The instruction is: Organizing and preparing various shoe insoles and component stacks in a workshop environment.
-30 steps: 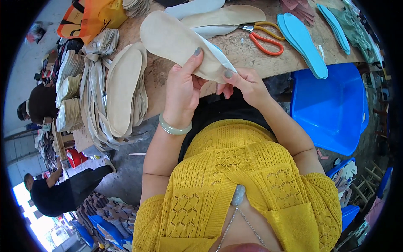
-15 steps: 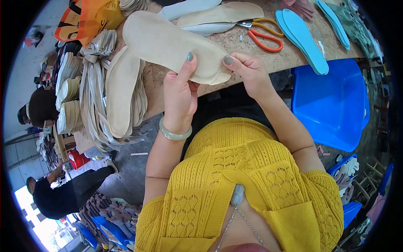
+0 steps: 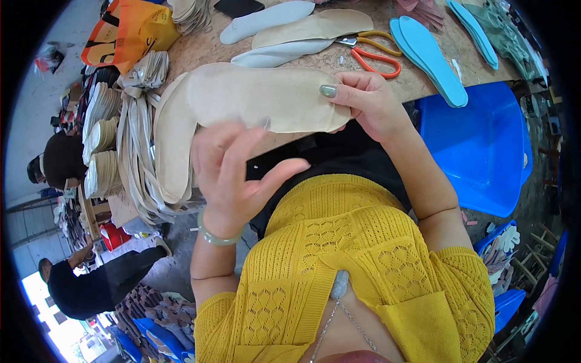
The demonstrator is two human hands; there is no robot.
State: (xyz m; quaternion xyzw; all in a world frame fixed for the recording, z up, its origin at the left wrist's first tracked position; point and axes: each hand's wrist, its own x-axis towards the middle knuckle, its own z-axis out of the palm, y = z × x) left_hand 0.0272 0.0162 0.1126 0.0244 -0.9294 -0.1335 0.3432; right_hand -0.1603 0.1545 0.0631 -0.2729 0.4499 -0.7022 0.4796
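A beige insole (image 3: 260, 97) lies stretched out sideways in front of me, over the table's near edge. My right hand (image 3: 372, 106) pinches its right end, thumb on top and fingers beneath. My left hand (image 3: 227, 172), with a pale bangle on its wrist, is somewhat blurred at the near left of the insole. Its thumb is spread away from the fingers and it grips nothing; whether a fingertip touches the insole's near edge I cannot tell. Another beige insole (image 3: 172, 151) lies on strips at the left, partly under the held insole's left end.
Cutters with red and orange handles (image 3: 378, 65) lie beyond my right hand, near blue insoles (image 3: 426, 57). White and beige insoles (image 3: 311, 27) are farther back. An orange bag (image 3: 136, 33) and stacked pieces (image 3: 100, 130) stand left. A blue tub (image 3: 475, 151) is right; someone (image 3: 100, 275) stands lower left.
My left hand has let go of the insole and drawn back toward me and left. The insole has turned from slanting to nearly level, its left end lower. My right hand keeps its hold.
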